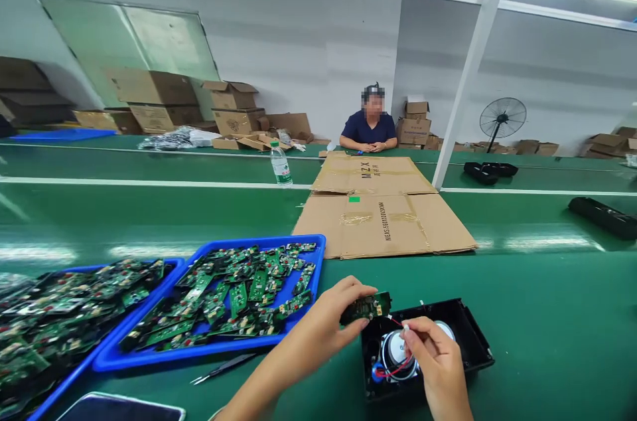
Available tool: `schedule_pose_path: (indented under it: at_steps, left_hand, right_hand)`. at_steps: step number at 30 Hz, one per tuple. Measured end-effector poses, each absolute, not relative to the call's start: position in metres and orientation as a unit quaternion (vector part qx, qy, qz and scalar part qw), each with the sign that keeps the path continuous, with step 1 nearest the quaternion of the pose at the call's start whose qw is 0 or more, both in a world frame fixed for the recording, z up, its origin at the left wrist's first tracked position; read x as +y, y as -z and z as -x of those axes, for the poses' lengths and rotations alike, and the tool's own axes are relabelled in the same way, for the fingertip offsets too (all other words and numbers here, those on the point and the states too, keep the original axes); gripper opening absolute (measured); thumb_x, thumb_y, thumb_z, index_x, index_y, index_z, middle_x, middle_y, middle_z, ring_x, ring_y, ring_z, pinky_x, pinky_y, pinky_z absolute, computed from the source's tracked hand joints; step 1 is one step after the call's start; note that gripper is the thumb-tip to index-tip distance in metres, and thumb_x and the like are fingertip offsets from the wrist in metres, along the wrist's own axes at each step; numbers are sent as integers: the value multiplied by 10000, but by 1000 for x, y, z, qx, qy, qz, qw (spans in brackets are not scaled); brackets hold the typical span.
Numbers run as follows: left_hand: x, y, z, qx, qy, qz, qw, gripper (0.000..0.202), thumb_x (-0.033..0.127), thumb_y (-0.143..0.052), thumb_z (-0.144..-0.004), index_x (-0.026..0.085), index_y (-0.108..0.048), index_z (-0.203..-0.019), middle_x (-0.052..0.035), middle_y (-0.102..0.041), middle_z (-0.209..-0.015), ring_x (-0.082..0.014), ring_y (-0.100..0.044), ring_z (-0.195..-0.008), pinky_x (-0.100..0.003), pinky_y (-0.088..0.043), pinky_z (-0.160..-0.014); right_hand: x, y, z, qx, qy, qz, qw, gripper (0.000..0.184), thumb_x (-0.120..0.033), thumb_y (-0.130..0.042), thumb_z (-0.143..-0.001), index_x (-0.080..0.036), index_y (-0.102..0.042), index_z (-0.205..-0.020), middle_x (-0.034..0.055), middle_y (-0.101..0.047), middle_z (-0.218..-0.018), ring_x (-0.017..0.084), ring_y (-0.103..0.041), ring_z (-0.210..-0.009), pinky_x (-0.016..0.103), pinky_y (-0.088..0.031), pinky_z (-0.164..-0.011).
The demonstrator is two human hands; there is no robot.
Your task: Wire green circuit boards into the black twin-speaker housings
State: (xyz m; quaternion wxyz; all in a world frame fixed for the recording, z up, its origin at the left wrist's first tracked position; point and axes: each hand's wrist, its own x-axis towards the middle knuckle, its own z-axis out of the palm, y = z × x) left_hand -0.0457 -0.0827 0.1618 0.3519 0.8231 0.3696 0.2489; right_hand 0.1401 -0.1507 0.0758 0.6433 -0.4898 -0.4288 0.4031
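Observation:
My left hand (346, 311) grips a green circuit board (367, 308) between thumb and fingers, over the left rim of a black plastic housing (475, 341). Inside the housing sits a round speaker (397, 348) with red and black wires (391, 371) and a blue part (378, 372) beside it. My right hand (432, 351) is closed in a pinch on a small white wire connector (405, 328) above the speaker. A thin wire runs between the connector and the board's edge. My right fingers partly hide a second round part in the housing.
Two blue trays (199, 352) full of circuit boards stand at the left. Tweezers (223, 368) and a phone-like device (124, 408) lie in front. Flattened cardboard (368, 208), a water bottle (281, 165) and black housings (602, 216) lie farther back; a person (369, 129) sits across.

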Motion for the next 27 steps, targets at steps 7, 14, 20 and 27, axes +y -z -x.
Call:
schedule_pose_path:
  at_steps: [7,14,20,27]
  left_hand:
    - [-82,-149,30,409,-235,-794,383,131,150,-560,-750,208,-601,-861,-3,-635,-856,-168,-576,-801,-274,-441,-724]
    - [-76,-148,29,409,-253,-736,476,242,212,-577,-741,199,-560,-981,13,-601,-790,-156,-551,-728,-262,-436,-653]
    - [-78,-154,28,381,-235,-726,522,104,259,-532,-774,175,-560,-720,7,-556,-731,-150,-503,-715,-257,-419,-658]
    - [-92,-149,12,438,-179,-718,510,111,272,-501,-742,172,-530,-705,55,-447,-568,-103,-400,-497,-216,-335,-455]
  right_hand:
    - [-153,-67,-140,-526,-293,549,580,180,-341,-573,-833,-201,-679,-793,43,-653,-776,178,-619,-736,237,-479,-651]
    - [-157,-73,-136,-600,-173,545,559,126,-211,-518,-859,-201,-616,-780,-5,-608,-687,129,-558,-619,213,-428,-564]
    - [-157,-81,-132,-641,-54,502,579,115,-124,-523,-849,-190,-560,-761,-16,-535,-615,124,-468,-556,243,-395,-552]
    - [-157,-89,-134,-674,55,464,573,141,-28,-540,-829,-161,-575,-798,2,-508,-583,131,-420,-556,279,-372,-562]
